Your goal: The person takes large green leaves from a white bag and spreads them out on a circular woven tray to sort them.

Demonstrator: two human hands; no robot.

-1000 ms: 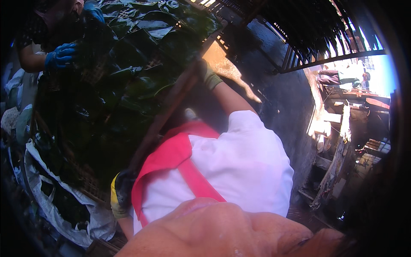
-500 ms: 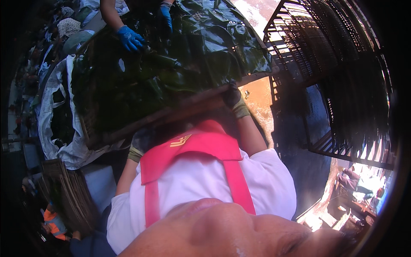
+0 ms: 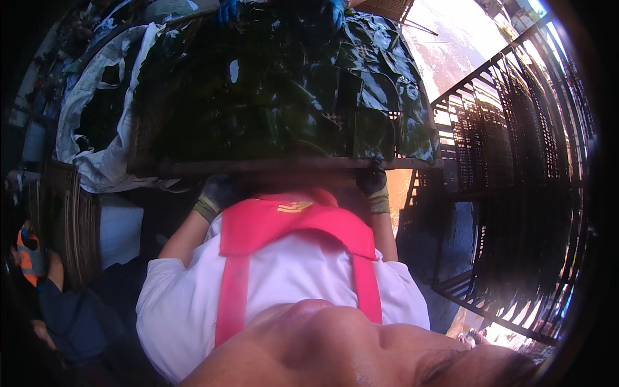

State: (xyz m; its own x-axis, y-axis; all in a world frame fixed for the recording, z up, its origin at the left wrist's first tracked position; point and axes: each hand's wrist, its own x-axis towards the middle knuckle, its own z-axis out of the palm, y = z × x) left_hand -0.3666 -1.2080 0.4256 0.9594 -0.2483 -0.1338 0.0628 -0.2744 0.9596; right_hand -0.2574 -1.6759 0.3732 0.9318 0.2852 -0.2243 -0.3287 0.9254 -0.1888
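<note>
A wide, flat tray [image 3: 271, 166] with a wooden rim spans the space before me. Wet, glossy dark green sheets [image 3: 374, 90] cover it, with woven mesh showing through small gaps. At the near rim's right part, my right hand [image 3: 372, 180], in a dark glove with a green cuff, is closed on the edge. My left hand [image 3: 219, 191], gloved alike, is at the near rim's left part; its fingers are mostly hidden in shadow beneath. At the far edge are another person's blue-gloved left-side hand [image 3: 227, 11] and right-side hand [image 3: 337, 14].
Slatted dark racks [image 3: 516, 187] stand close on the right. A white sack [image 3: 138, 71] with dark contents sits left of the tray. Stacked trays [image 3: 68, 226] and a pale box [image 3: 120, 229] are at lower left, near a person in an orange vest [image 3: 29, 258].
The tray now lies squarer across my view, its right end lower in the picture. My hands keep to its near rim. The other person's hands appear farther up, at its far edge.
</note>
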